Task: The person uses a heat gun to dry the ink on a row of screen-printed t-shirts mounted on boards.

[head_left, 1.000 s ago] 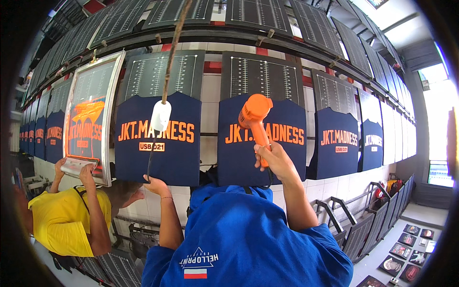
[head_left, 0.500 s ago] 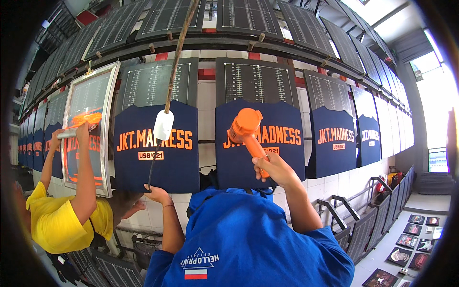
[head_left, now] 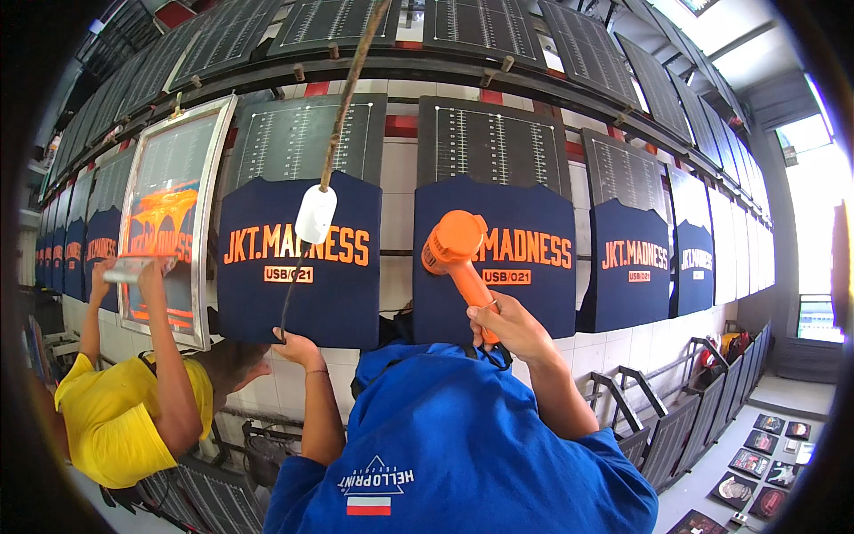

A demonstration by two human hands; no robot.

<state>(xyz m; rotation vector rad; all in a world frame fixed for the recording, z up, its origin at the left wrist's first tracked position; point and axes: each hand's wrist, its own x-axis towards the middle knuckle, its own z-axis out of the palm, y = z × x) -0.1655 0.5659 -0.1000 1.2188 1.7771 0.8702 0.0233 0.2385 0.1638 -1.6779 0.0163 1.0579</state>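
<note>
A navy shirt (head_left: 498, 316) lies behind the orange blower (head_left: 458, 237), whose broad head reaches beyond the right hand (head_left: 516, 329), ahead and leftward; that hand's fingers are wrapped round the handle. From a white casing (head_left: 316, 214), a thin black cord (head_left: 289, 301) runs to the left hand (head_left: 300, 351), at its fingertips (pinched or merely touched, I cannot tell).

Lettering (head_left: 534, 253) on the navy shirt (head_left: 525, 216) partly hidden behind the orange blower (head_left: 461, 253).

The right hand (head_left: 514, 327) grips the orange heat gun (head_left: 461, 255) by its handle, forearm slanting up from below right of it. Well left of the gun, the left hand (head_left: 301, 350) is raised, fingers bent.
</note>
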